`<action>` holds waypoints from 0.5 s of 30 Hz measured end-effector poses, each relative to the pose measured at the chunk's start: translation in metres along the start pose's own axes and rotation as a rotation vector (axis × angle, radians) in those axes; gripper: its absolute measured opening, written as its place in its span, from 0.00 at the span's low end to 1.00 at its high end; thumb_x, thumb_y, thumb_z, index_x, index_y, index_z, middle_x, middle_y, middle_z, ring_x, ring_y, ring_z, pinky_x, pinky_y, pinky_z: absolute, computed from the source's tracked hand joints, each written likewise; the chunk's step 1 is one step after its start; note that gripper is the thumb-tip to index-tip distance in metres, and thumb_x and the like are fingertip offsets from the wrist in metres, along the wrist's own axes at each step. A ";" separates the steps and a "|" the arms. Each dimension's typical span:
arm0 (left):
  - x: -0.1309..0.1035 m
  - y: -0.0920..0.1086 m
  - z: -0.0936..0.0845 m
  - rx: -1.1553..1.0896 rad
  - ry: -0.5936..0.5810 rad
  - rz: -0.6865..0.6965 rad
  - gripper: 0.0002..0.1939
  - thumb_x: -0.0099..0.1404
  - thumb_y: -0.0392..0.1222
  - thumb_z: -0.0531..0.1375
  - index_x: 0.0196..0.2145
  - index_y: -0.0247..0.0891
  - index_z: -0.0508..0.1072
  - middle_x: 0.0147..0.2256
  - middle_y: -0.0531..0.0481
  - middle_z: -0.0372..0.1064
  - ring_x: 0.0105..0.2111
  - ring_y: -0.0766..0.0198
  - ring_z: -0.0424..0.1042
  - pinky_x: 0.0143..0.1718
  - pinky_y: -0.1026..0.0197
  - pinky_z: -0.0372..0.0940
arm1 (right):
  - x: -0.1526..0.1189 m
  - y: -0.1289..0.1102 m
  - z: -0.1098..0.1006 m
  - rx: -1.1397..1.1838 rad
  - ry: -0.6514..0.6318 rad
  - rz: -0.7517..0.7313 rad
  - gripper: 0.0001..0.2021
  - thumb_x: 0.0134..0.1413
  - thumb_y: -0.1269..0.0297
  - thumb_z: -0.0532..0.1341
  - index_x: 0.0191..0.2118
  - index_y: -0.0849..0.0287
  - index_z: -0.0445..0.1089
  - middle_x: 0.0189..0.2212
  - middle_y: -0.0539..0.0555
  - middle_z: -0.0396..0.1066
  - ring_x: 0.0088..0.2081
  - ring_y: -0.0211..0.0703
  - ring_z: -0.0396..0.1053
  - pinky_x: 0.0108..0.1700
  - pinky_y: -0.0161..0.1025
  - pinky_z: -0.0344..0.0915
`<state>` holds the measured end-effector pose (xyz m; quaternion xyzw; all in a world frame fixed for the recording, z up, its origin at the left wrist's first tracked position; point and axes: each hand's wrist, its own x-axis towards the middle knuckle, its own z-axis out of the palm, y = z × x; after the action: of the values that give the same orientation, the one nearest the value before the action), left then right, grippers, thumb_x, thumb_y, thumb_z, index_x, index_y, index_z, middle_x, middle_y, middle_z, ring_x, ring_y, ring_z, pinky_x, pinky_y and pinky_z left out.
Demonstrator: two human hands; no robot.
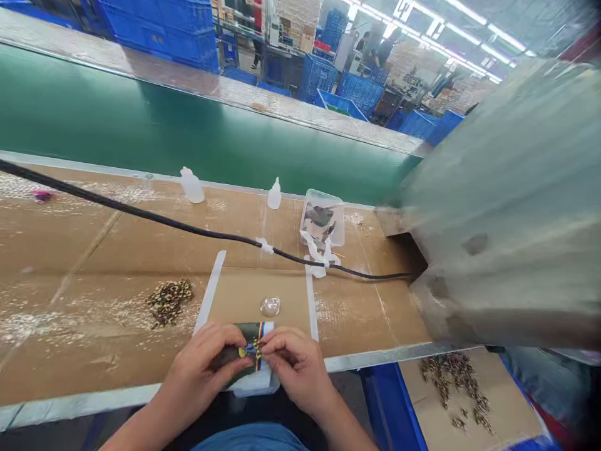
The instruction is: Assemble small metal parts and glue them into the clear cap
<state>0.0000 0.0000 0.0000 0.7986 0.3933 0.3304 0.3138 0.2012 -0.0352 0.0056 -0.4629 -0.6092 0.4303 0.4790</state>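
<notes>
Near the table's front edge, both my hands pinch at a small blue and yellow piece [250, 348], whose exact kind is too small to tell. My left hand [209, 354] has thumb and forefinger closed at its left side. At the right side, the fingers of my right hand [293, 360] are pressed together on it. Right below lie a dark green surface with a rainbow stripe [260, 363] and a white container [253, 387], partly hidden by the hands. A clear, round, dome-like piece [270, 305] rests on the cardboard just beyond my fingers.
Small dark and yellow pieces are heaped at left [169, 302]; more lie on cardboard at lower right [457, 382]. A black cable [216, 235] crosses the table. Behind it stand two white bottles [191, 186] and a clear tub [335, 219]. A large metal duct [507, 207] blocks the right.
</notes>
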 end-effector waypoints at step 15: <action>0.000 -0.001 -0.002 0.016 0.002 0.021 0.09 0.62 0.39 0.65 0.38 0.43 0.67 0.34 0.53 0.71 0.35 0.60 0.71 0.37 0.60 0.64 | 0.002 -0.003 -0.001 0.015 0.014 0.033 0.05 0.54 0.74 0.63 0.34 0.59 0.76 0.35 0.55 0.75 0.40 0.42 0.73 0.42 0.35 0.68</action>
<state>-0.0019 0.0008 0.0006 0.8048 0.3880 0.3312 0.3034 0.2017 -0.0338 0.0095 -0.4723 -0.5950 0.4393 0.4796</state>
